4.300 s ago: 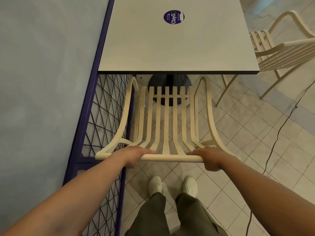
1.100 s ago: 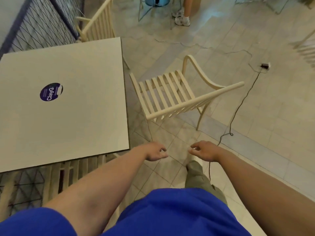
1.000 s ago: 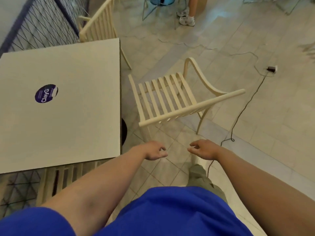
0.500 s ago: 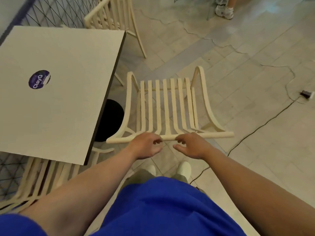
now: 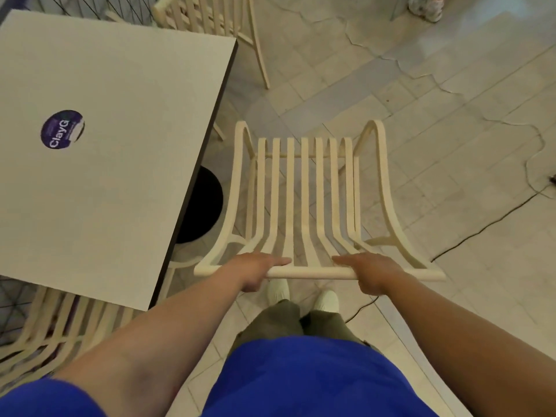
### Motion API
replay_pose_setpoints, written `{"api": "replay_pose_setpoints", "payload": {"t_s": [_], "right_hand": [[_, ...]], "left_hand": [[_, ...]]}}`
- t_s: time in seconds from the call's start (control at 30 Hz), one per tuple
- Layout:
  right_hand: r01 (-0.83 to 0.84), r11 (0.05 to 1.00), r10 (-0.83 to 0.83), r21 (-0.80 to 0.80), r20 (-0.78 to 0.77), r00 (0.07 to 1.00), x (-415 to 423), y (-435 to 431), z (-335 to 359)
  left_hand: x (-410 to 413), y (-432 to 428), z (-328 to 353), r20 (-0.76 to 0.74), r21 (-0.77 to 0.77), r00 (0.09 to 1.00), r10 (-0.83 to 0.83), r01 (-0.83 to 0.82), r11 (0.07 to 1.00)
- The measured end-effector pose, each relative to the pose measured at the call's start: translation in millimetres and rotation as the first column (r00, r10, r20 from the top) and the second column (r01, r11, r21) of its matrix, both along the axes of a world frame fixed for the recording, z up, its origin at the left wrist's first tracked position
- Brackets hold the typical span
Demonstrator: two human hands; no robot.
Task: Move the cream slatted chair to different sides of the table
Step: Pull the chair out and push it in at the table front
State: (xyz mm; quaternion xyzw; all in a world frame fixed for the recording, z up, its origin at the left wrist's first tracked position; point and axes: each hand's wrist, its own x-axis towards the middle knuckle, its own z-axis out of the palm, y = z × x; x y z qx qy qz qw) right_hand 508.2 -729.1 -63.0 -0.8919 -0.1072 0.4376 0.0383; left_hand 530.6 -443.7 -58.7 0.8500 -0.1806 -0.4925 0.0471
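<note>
A cream slatted chair (image 5: 304, 188) stands on the tiled floor just right of the square grey table (image 5: 120, 164), seen from above and behind. Its top back rail runs across in front of me. My left hand (image 5: 255, 270) lies over the left part of that rail and my right hand (image 5: 368, 273) over the right part, both gripping it, fingers pointing inward. The chair's seat faces away from me, parallel to the table's right edge.
A second cream chair (image 5: 51, 329) is tucked under the table's near side, a third (image 5: 210, 16) stands at the far side. The table's black round base (image 5: 201, 206) shows beside the chair. A black cable (image 5: 481, 230) trails over the floor on the right. Wire fence at left.
I let go of the chair tucked under the near side, turned right and stepped behind the other chair. Both hands reached its top rail, then slid apart along it into a wider grip.
</note>
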Motion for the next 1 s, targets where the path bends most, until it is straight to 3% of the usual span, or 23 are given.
{"api": "replay_pose_setpoints", "payload": {"t_s": [0.23, 0.57, 0.83, 1.0], "right_hand": [[-0.009, 1.0, 0.008, -0.027, -0.061, 0.998, 12.8, -5.1, -2.1], [-0.124, 0.992, 0.124, 0.013, -0.026, 0.992, 83.1, -30.7, -0.3], [-0.358, 0.932, 0.36, 0.065, -0.034, 0.932, 165.6, -76.6, -0.7], [-0.574, 0.816, 0.577, 0.072, -0.034, 0.816, 217.2, -109.6, 8.2]], "left_hand": [[4.9, -5.6, -1.6, -0.015, -0.018, 1.0, -0.007, 0.007, 1.0], [29.1, -35.8, 5.8, -0.004, -0.005, 0.984, 0.177, -0.177, 0.984], [37.9, -103.7, 6.9, 0.024, 0.013, 0.884, 0.468, -0.468, 0.884], [43.6, -157.4, 9.1, 0.047, 0.027, 0.79, 0.612, -0.613, 0.789]]}}
